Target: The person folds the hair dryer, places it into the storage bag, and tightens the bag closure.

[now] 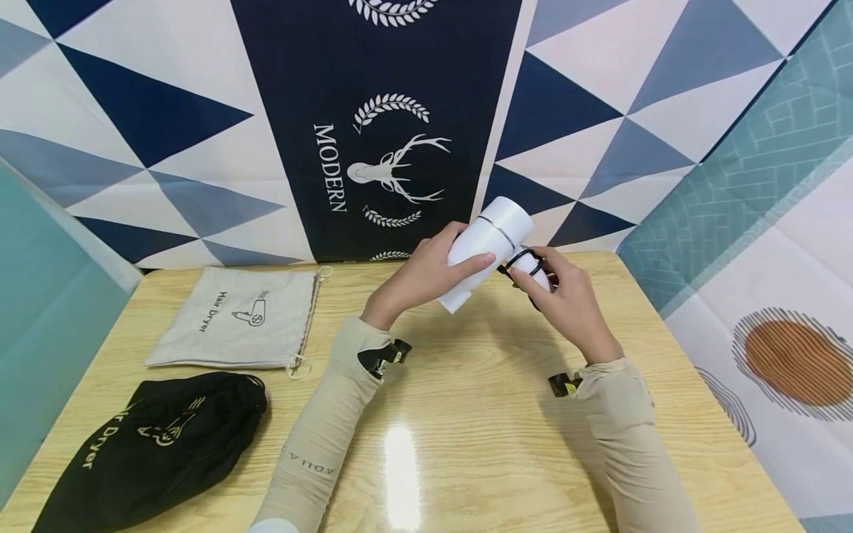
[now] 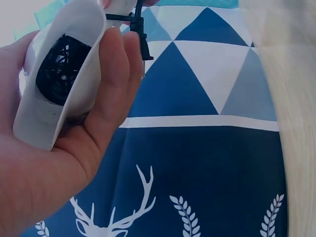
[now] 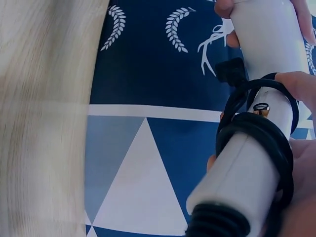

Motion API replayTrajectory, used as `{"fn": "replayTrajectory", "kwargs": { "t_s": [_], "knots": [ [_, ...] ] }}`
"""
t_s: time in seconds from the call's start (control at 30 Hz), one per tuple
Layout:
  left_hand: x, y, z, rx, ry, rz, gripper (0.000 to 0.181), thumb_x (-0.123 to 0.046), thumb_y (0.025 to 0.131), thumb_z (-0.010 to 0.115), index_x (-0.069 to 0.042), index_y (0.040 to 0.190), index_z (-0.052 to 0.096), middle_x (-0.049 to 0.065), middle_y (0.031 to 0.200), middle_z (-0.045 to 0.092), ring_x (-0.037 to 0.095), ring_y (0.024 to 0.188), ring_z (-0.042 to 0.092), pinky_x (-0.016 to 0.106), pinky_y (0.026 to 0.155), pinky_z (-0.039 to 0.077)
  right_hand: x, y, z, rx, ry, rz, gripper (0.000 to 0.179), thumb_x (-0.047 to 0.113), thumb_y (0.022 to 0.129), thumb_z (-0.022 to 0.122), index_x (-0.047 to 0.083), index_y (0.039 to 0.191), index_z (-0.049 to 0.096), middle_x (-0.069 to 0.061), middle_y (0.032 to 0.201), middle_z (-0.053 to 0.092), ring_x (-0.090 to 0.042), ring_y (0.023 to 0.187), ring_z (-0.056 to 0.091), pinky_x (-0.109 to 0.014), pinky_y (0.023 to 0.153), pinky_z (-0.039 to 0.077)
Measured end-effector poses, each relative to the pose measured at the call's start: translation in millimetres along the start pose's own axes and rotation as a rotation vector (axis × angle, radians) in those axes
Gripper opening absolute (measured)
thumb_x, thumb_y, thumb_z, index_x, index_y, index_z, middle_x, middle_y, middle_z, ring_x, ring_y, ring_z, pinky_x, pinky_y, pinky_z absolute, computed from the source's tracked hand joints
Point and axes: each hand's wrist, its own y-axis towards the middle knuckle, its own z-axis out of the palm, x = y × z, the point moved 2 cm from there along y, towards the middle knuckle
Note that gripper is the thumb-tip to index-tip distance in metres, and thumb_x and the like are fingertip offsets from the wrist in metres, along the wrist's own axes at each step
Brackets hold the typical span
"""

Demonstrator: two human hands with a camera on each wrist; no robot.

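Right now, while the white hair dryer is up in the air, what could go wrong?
The white hair dryer might slip from the left fingers and right fingers and bump the wooden table, since it's held above it. The black cord, looped around the handle, could loosen and dangle. Its plug sticks out, so it may catch on something.
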Motion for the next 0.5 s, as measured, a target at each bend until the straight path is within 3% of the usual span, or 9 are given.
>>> {"fn": "replayTrajectory", "kwargs": {
  "t_s": [0.13, 0.3, 0.5],
  "knots": [
    [-3.2, -2.4, -3.2, -0.009, 0.026, 0.012, 0.063, -0.051, 0.093, 0.065, -0.014, 0.14, 0.045, 0.004, 0.11, 0.064, 0.015, 0.081, 0.068, 0.031, 0.064, 0.057, 0.7, 0.6, -0.7, 0.068, 0.012, 0.009, 0.052, 0.043, 0.098, 0.061, 0.013, 0.139, 0.054, -0.011, 0.107, 0.065, -0.024, 0.084, 0.062, -0.033, 0.067, 0.052],
    [-8.2, -7.3, -6.3, -0.002, 0.084, 0.068, 0.064, -0.051, 0.091, 0.067, -0.014, 0.14, 0.048, 0.002, 0.108, 0.065, 0.013, 0.078, 0.067, 0.03, 0.061, 0.056, -3.0, 0.1, -2.3, 0.211, 0.037, 0.015, 0.053, 0.042, 0.098, 0.061, 0.011, 0.14, 0.05, -0.011, 0.108, 0.062, -0.026, 0.086, 0.062, -0.035, 0.068, 0.053],
    [-12.7, -11.6, -10.2, -0.018, 0.102, 0.125, 0.063, -0.05, 0.09, 0.068, -0.015, 0.139, 0.05, 0.001, 0.106, 0.066, 0.012, 0.076, 0.067, 0.03, 0.06, 0.056, -5.4, 0.9, -1.8, 0.351, 0.319, 0.04, 0.041, 0.033, 0.104, 0.052, 0.008, 0.136, 0.046, -0.019, 0.099, 0.065, -0.031, 0.082, 0.066, -0.035, 0.069, 0.056]
  ]
}}
